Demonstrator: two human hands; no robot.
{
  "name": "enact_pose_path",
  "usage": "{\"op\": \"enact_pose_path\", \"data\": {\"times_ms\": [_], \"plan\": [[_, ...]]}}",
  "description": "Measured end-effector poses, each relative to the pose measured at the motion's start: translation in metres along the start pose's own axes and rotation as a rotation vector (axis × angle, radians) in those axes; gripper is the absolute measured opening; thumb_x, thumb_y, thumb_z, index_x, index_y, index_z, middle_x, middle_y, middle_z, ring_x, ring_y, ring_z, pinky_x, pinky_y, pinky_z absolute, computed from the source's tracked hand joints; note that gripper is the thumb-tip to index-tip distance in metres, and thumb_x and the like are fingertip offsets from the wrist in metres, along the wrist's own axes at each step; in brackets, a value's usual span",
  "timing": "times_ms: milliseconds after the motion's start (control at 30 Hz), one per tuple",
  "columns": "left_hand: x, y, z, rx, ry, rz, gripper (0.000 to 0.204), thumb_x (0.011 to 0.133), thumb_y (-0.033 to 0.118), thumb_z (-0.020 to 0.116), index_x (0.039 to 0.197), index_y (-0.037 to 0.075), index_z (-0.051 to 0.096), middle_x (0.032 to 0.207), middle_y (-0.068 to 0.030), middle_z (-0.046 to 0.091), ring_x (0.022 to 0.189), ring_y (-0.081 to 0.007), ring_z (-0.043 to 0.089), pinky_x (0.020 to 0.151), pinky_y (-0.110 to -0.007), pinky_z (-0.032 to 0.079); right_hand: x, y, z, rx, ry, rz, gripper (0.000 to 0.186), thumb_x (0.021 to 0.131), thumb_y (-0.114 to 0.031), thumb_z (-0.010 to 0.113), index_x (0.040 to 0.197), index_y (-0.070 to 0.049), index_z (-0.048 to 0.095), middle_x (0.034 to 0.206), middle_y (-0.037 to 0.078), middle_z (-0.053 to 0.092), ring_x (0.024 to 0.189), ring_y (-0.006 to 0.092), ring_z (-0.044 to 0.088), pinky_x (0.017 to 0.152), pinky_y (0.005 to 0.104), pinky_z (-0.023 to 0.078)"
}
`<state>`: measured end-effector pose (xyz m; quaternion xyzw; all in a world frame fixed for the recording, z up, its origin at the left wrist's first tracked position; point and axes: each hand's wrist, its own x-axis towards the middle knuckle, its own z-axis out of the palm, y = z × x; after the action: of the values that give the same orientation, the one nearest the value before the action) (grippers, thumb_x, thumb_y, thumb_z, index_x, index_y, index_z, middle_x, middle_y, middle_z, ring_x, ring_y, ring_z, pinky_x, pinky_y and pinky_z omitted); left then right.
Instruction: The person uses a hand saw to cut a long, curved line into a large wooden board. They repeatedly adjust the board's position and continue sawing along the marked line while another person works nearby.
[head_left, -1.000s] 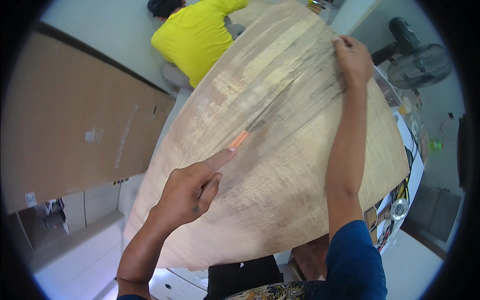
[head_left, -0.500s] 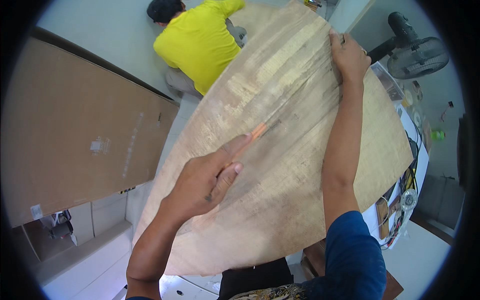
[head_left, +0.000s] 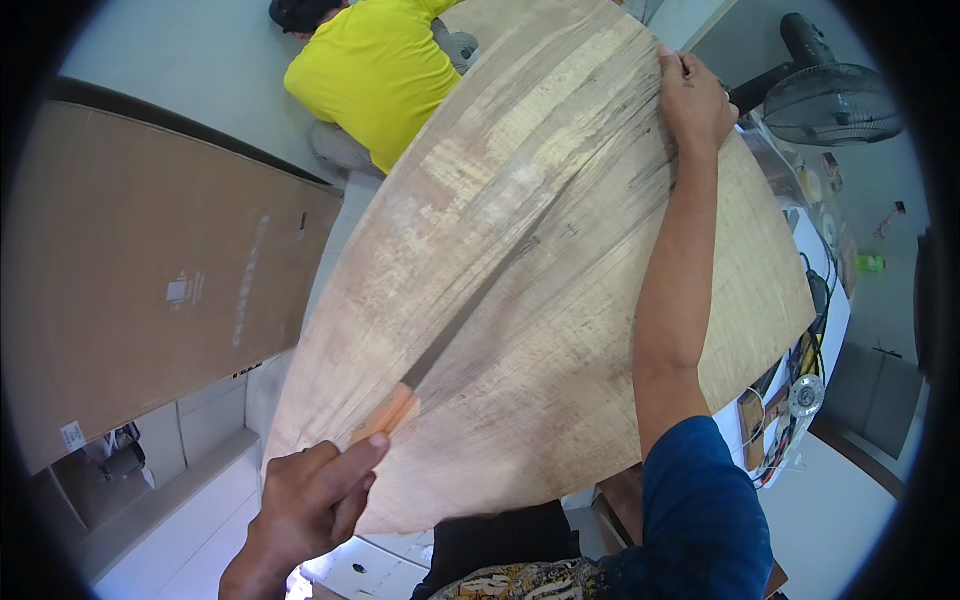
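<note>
A large curved sheet of thin wood [head_left: 560, 370], pale with brown streaks, fills the middle of the view. My left hand [head_left: 310, 490], at its lower left, is closed round the orange-brown wooden handle of a saw [head_left: 393, 410]. From that handle a long grey blade runs up and to the right across the sheet, narrowing toward its far end. It lies along a dark line in the wood; how deep it sits is hidden. My right hand [head_left: 695, 100] grips the sheet's upper right edge, fingers over the rim, arm stretched across the wood.
A person in a yellow shirt [head_left: 375, 75] crouches beyond the sheet. A large cardboard box [head_left: 150, 270] stands left. On the right are a black fan [head_left: 832, 105] and a white table [head_left: 835, 300] with cables and tools. A green-capped bottle [head_left: 870, 263] stands there.
My left hand has drawn the saw handle down and left toward me, and much more of the grey blade shows. The right hand keeps its hold on the edge. The view has shifted slightly.
</note>
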<state>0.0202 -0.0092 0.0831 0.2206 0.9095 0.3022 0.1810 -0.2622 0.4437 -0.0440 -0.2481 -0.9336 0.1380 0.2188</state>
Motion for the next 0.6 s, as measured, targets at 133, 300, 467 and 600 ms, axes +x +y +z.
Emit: {"op": "enact_pose_path", "data": {"times_ms": [133, 300, 467, 600], "plan": [[0.083, -0.022, 0.049, 0.047, -0.017, 0.052, 0.065, 0.095, 0.014, 0.07, 0.154, 0.031, 0.05, 0.07, -0.0122, 0.063, 0.059, -0.0312, 0.064, 0.054, -0.043, 0.053, 0.006, -0.007, -0.019, 0.004, 0.0, 0.031, 0.052, 0.099, -0.059, 0.05, 0.127, -0.022, 0.075, 0.122, 0.013, 0.075, 0.122, 0.0361, 0.066, 0.105, 0.0492, 0.041], [0.197, -0.011, 0.088, -0.132, 0.098, 0.112, 0.055, 0.1, 0.016, 0.061, 0.153, 0.029, 0.052, 0.081, -0.0154, 0.067, 0.069, -0.0334, 0.066, 0.063, -0.043, 0.054, -0.002, -0.005, 0.002, 0.016, -0.01, 0.07, 0.051, 0.099, -0.06, 0.051, 0.127, -0.024, 0.075, 0.125, 0.01, 0.075, 0.124, 0.034, 0.065, 0.108, 0.0485, 0.041], [0.034, -0.023, 0.033, -0.06, -0.018, 0.005, 0.066, 0.09, -0.002, 0.066, 0.149, 0.024, 0.056, 0.066, -0.0075, 0.06, 0.058, -0.0259, 0.062, 0.056, -0.038, 0.052, 0.007, 0.007, -0.008, -0.028, 0.056, 0.026, 0.047, 0.099, -0.055, 0.052, 0.126, -0.024, 0.076, 0.125, 0.01, 0.075, 0.123, 0.033, 0.066, 0.106, 0.0483, 0.04], [-0.003, -0.012, 0.014, 0.032, -0.046, -0.014, 0.074, 0.087, 0.0, 0.068, 0.153, 0.03, 0.051, 0.065, -0.0069, 0.059, 0.056, -0.0233, 0.062, 0.052, -0.038, 0.051, 0.005, -0.007, -0.013, -0.047, -0.001, 0.092, 0.046, 0.099, -0.054, 0.053, 0.126, -0.025, 0.076, 0.125, 0.009, 0.075, 0.123, 0.0316, 0.067, 0.107, 0.0471, 0.04]]}}
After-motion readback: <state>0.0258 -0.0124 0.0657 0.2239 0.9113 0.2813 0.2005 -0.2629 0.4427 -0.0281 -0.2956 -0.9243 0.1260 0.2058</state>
